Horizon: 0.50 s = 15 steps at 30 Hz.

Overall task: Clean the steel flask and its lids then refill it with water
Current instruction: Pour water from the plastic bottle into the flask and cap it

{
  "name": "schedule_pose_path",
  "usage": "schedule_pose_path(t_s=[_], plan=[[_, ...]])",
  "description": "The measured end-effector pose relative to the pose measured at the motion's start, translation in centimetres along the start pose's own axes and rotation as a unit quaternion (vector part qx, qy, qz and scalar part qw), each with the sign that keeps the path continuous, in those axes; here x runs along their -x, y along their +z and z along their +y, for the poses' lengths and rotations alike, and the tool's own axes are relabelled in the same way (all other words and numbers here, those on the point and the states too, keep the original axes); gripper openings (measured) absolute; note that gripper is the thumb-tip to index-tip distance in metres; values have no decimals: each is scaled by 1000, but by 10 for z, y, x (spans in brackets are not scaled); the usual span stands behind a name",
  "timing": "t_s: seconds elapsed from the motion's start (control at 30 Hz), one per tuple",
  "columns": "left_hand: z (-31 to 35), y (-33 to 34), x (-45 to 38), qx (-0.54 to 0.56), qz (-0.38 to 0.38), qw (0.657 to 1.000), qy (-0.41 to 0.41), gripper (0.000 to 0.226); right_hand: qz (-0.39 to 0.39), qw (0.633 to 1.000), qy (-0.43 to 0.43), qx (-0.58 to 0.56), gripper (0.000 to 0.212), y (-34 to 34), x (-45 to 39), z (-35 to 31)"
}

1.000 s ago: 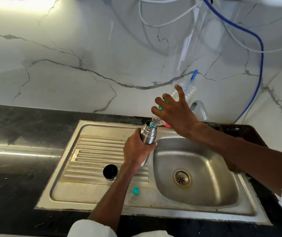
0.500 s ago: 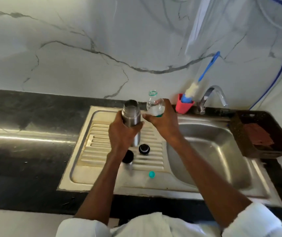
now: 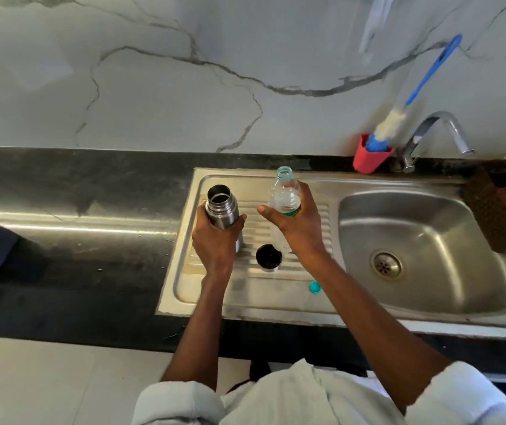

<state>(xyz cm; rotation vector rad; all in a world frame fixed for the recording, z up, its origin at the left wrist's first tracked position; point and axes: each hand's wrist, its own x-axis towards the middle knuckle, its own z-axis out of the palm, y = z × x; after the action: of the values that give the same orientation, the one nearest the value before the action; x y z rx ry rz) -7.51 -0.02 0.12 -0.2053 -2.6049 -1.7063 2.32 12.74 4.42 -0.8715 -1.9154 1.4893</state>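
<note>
The steel sink (image 3: 490, 314) sets the scene, sunk into a black countertop (image 3: 77, 240) under a veined marble wall, with its ribbed draining board on the left half and its basin with the round drain (image 3: 386, 265) on the right. Behind the sink's far right corner stands the tap (image 3: 435, 130), and just left of the tap a red cup (image 3: 371, 157) holds a bottle brush with a blue handle (image 3: 398, 118) leaning against the wall. A dark basket (image 3: 503, 210) sits at the sink's right edge.

Over the draining board the left hand (image 3: 214, 243) grips the steel flask (image 3: 222, 210) round its lower body, fingers wrapped tight; the flask stands upright with its mouth open and its top half clear above the hand. Just right of the flask, not touching it, the right hand (image 3: 297, 225) holds a clear plastic bottle (image 3: 285, 194) upright, uncapped, thumb stretched toward the flask, the bottle's neck rising above the fingers and its lower part hidden behind the palm.

On the draining board between the two wrists sits a black flask lid (image 3: 268, 257), open side up. Nearer the sink's front edge, partly hidden by the right forearm, lies a small teal bottle cap (image 3: 314, 286)
</note>
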Motion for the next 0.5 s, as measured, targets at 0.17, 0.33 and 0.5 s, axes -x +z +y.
schedule_pose_path(t_s=[0.17, 0.33, 0.5], plan=[[-4, 5, 2, 1, 2, 1000, -22, 78, -36, 999, 4, -25, 68, -1, 6, 7], [-3, 9, 2, 5, -19, 1000, -16, 76, -51, 998, -7, -40, 68, -7, 7, 7], [-10, 10, 5, 0, -33, 999, -15, 78, -53, 998, 2, -13, 65, -16, 0, 19]])
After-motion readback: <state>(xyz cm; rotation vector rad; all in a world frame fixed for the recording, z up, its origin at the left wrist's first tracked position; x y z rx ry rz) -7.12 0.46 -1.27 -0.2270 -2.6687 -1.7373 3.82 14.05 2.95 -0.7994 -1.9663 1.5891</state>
